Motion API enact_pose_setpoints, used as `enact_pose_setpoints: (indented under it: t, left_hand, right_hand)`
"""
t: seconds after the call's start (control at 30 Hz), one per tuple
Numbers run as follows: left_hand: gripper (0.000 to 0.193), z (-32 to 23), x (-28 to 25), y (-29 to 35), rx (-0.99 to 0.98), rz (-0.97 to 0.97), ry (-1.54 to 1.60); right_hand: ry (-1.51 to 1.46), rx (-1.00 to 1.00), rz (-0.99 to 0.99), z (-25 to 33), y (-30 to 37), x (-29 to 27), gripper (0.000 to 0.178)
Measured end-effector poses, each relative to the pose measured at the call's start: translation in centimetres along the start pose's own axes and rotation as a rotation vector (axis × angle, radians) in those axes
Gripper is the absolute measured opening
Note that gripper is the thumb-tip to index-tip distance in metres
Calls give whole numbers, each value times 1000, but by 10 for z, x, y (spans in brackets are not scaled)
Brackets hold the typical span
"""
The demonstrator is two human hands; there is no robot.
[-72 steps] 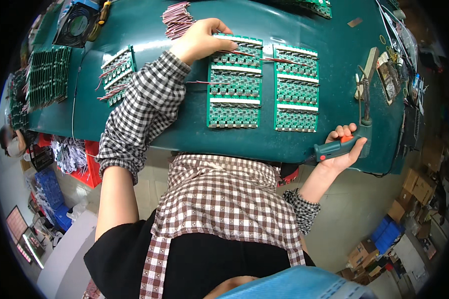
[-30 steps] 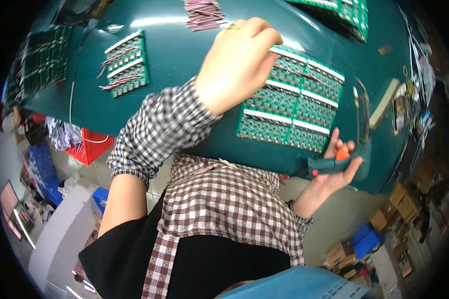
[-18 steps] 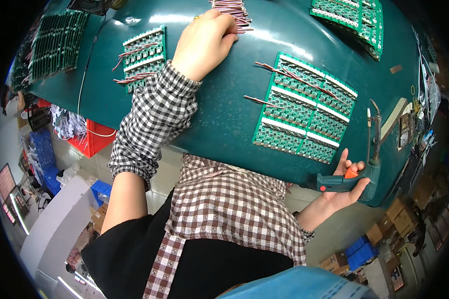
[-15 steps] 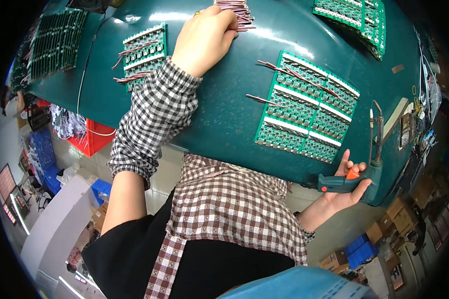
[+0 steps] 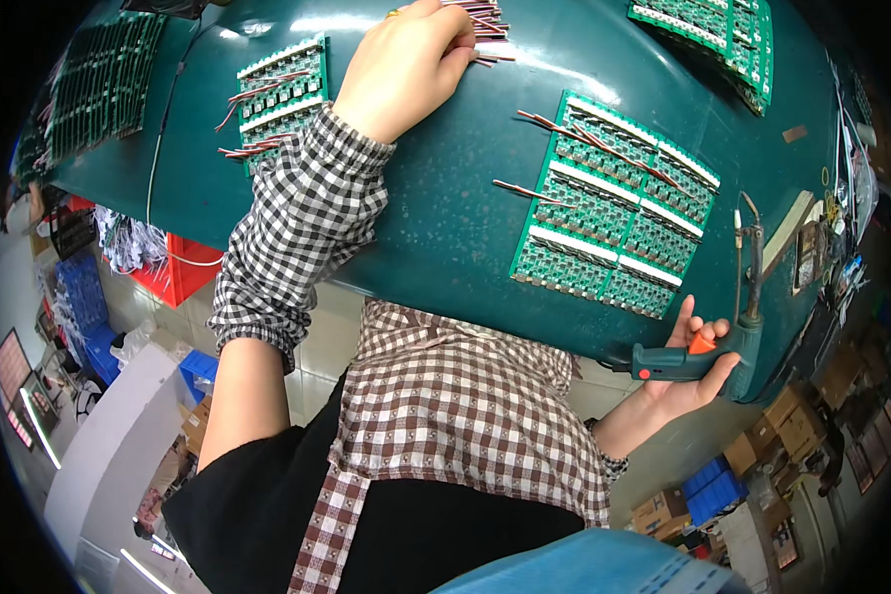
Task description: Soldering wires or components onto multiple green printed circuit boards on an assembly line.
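Note:
My left hand (image 5: 406,74) reaches to the far edge of the view, its fingers curled and closed at a bundle of short red, black and white wires (image 5: 485,22). Some wire ends stick out beside the thumb; the fingertips are partly hidden. In my right hand (image 5: 688,366) is a dark green soldering gun (image 5: 668,364) with an orange trigger, its metal tip pointing up, away from the boards. Left of it lies a green circuit board panel (image 5: 614,213) with white connector rows, several wires lying across it. A smaller panel (image 5: 282,89), also with wires, lies by my left sleeve.
Stacked circuit boards (image 5: 104,84) stand at the far left, and more panels (image 5: 713,35) lie at the far right. A dark cable (image 5: 168,119) crosses the green table (image 5: 426,228). A red bin (image 5: 183,272) with white cables is below the left edge. A wooden strip (image 5: 787,233) lies at right.
The view has shifted slightly. My left hand stays at the wire bundle, where a few wire ends beside the thumb have shifted. My right hand keeps its hold on the soldering gun.

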State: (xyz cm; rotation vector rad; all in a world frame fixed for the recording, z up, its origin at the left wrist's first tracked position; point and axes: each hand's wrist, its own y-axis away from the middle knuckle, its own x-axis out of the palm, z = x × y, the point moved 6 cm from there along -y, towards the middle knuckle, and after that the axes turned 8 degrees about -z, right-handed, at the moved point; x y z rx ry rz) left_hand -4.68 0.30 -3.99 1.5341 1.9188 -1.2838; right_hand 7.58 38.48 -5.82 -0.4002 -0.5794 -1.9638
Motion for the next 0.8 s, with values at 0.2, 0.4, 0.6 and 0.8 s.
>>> enact_pose_setpoints:
  t: [0.2,0.4,0.6,0.8]
  left_hand:
    - [13,-9,1,0,58,57,-45]
    - [15,-6,2,5,17,92,13]
    - [11,-7,-3,8,-49,-46,96]
    - [12,-7,1,11,-307,175,155]
  right_hand:
    - [26,-12,-3,2,2,-1,39]
    - [39,-13,-14,3,6,1,40]
    - [15,-9,-21,2,7,0,38]
    - [0,23,32,-1,7,2,38]
